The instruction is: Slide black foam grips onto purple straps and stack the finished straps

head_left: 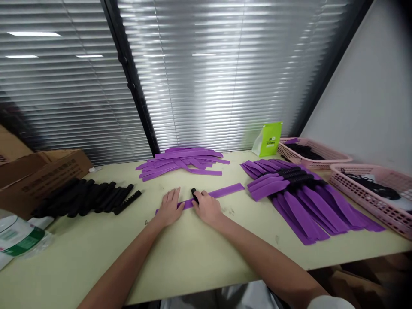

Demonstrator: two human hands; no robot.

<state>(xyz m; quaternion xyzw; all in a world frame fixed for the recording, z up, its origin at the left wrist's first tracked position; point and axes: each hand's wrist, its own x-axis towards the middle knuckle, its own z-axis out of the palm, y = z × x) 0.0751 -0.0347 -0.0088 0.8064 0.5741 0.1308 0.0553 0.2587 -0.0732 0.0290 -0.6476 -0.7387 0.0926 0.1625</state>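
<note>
A purple strip (228,190) lies slantwise across the table between my hands. My left hand (169,209) rests flat on its left part, fingers stretched out and palm down. My right hand (207,208) has its fingers closed on a small black ridged handle grip (193,191), which sits across the strip. Most of that grip is hidden under my fingers. To the left lies a row of similar black grips (106,195), the nearest showing notches along its edge. More loose purple strips (183,161) are piled at the back of the table.
Purple strips with black grips on them (299,206) are heaped at the right. Two pink baskets (341,161) with black items stand beyond. A green bag (270,139) stands at the back by the blinds. A cardboard box (54,176) and a plastic-wrapped roll (19,236) are at the left.
</note>
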